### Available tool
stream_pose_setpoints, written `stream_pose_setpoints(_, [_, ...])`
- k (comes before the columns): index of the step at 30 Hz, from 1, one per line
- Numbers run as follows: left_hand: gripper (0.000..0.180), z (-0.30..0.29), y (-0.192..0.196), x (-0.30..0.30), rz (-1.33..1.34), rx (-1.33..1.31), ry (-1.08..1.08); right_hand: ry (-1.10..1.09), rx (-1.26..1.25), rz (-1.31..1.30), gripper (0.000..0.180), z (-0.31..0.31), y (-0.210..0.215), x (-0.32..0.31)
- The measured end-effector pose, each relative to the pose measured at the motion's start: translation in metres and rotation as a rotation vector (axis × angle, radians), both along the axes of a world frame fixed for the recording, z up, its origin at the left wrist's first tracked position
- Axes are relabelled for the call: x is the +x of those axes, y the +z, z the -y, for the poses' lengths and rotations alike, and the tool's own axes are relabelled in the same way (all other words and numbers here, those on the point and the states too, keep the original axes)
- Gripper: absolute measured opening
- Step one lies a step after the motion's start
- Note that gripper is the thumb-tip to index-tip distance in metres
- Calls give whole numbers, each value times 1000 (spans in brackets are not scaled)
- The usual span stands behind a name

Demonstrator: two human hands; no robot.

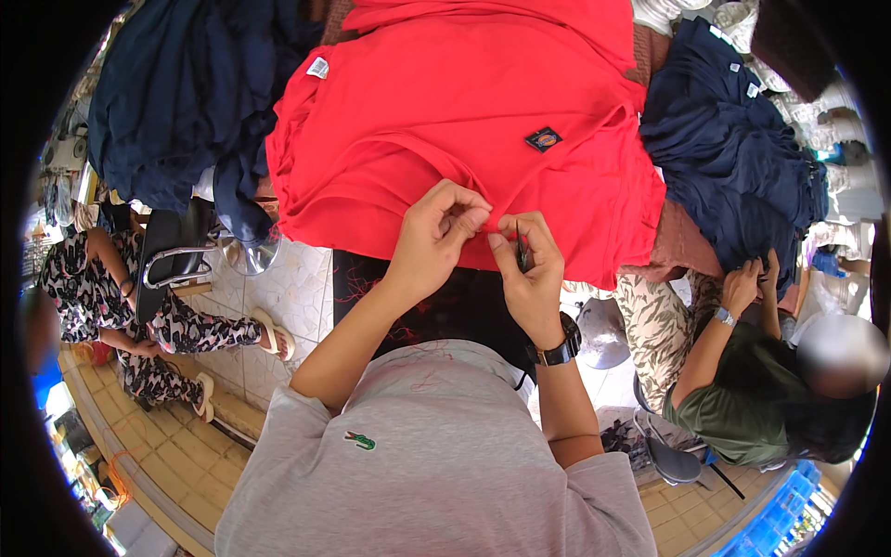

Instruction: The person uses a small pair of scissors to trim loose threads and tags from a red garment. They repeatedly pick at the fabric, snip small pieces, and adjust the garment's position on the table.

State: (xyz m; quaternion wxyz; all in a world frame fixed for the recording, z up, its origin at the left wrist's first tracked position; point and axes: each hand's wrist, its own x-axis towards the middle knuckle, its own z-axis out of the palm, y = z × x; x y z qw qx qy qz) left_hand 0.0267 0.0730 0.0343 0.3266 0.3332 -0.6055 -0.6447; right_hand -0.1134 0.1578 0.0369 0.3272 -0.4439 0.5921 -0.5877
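A red shirt (408,102) lies spread in front of me, with a small dark patch (544,139) on it and a white label near its far left. My left hand (434,237) is closed, its thumb and forefinger pinching the near edge of the red cloth. Close beside it, my right hand (536,278) holds small dark thread snips (522,249) in the palm, blades pointing away from me. The right thumb and forefinger also meet at the cloth. Fingers partly hide the snips' handles and the pinched spot.
Dark navy garments lie heaped at the left (186,102) and right (724,139). Loose red threads (408,330) cling to my lap and shirt. A co-worker in a green top (742,399) handles navy cloth at the right. Another person in patterned trousers (186,320) sits at the left.
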Motion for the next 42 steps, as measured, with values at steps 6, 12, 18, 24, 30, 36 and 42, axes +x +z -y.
stream_pose_setpoints(6, [10,-3,-5,1,-227,158,21,-7,5,28,10,-1,0,-2])
stream_pose_setpoints(12, [23,-8,0,-2,-118,-183,65,-8,-2,51,11,0,-2,-2])
stream_pose_setpoints(18, [18,-5,0,3,36,-444,71,-11,43,36,11,-2,-1,0])
stream_pose_setpoints(24, [7,-9,2,-1,-168,-20,29,-39,56,133,9,-5,-2,2])
stream_pose_setpoints(30, [4,-11,0,4,-209,43,-18,-7,209,274,25,-17,20,4])
stream_pose_setpoints(36, [7,-12,6,8,-179,1,-41,213,455,634,53,-18,29,13])
stream_pose_setpoints(42, [6,-16,9,9,-235,124,-73,207,465,760,48,-9,24,12])
